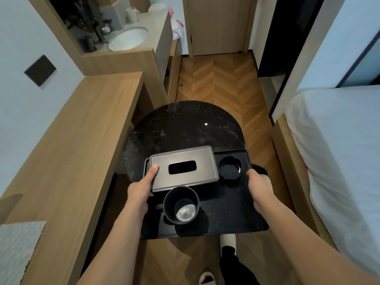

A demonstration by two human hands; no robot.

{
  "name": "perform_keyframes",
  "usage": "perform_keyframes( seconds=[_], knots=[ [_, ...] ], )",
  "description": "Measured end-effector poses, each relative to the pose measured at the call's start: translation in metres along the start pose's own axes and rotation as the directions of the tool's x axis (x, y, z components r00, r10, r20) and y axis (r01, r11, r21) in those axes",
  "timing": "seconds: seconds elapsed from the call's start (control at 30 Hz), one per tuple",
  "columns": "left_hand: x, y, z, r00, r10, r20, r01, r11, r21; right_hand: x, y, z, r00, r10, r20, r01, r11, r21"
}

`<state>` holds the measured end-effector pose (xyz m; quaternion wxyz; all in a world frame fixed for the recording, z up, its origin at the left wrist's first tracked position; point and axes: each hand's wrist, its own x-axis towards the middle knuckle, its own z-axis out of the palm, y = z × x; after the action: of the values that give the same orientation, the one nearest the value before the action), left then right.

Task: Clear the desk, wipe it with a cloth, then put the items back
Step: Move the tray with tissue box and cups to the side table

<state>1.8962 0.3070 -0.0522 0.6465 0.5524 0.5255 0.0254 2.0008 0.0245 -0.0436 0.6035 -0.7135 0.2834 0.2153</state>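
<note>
No text, label, brand, number or sign can be read anywhere in the frame. The tissue box (183, 168) at centre and the dark wall plate (40, 70) at upper left carry plain, unmarked surfaces.

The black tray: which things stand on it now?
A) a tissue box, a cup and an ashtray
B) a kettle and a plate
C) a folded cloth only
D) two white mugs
A: the black tray carries the tissue box, the cup and the ashtray.
</note>
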Motion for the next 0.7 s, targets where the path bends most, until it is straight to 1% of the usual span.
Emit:
perform_keyframes(
  seconds=[0.1, 0.27, 0.4, 0.5, 0.63, 0.7],
  knots=[
    [0.022, 0.022, 0.015, 0.999, -0.018, -0.030, 0.018, 1.000, -0.004, 0.039, -0.027, 0.015, 0.998, -0.006, 0.056, 0.007, 1.000, -0.018],
    [0.077, 0.058, 0.045, 0.996, -0.053, -0.078, 0.050, 0.998, -0.031, 0.101, -0.072, 0.047, 0.994, -0.024, 0.109, 0.034, 0.995, -0.089],
    [0.125, 0.085, 0.062, 0.993, -0.060, -0.098, 0.059, 0.998, -0.006, 0.148, -0.100, 0.076, 0.980, 0.016, 0.200, 0.010, 0.992, -0.126],
    [0.168, 0.106, 0.077, 0.992, -0.045, -0.117, 0.047, 0.999, 0.012, 0.184, -0.114, 0.100, 0.970, 0.039, 0.239, -0.001, 0.987, -0.159],
    [0.235, 0.130, 0.097, 0.991, -0.038, -0.131, 0.043, 0.999, 0.032, 0.227, -0.130, 0.133, 0.968, 0.019, 0.250, 0.030, 0.981, -0.191],
    [0.266, 0.140, 0.105, 0.989, -0.031, -0.145, 0.037, 0.998, 0.045, 0.247, -0.136, 0.151, 0.976, -0.001, 0.218, 0.053, 0.971, -0.233]
  ],
)
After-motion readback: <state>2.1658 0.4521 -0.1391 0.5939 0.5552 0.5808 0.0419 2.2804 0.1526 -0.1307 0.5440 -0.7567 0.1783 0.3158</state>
